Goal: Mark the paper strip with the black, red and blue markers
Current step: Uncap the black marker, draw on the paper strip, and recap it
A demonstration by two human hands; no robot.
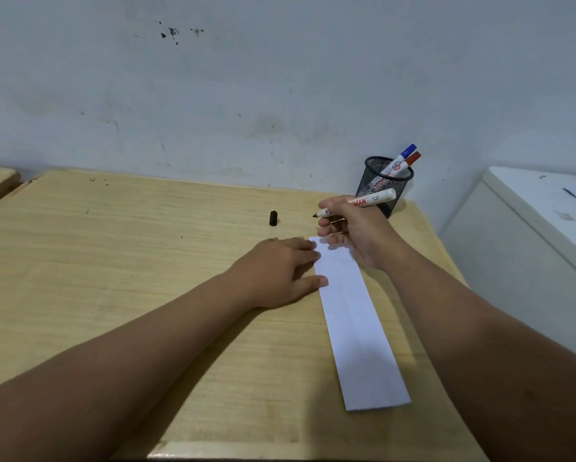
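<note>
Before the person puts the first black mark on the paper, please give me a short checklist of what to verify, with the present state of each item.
1. Black marker uncapped: ok, the tip is bare and the black cap stands apart on the desk.
2. Right hand grips the marker firmly: ok, fingers closed around the barrel.
3. Left hand steadies the paper strip: ok, fingertips press its left edge near the far end.
4. Strip lies flat and unmarked: ok, no marks visible.
5. Tip over the strip: not ok, it points beyond the far end.
6. Red marker and blue marker ready: ok, both capped in the mesh cup.
</note>
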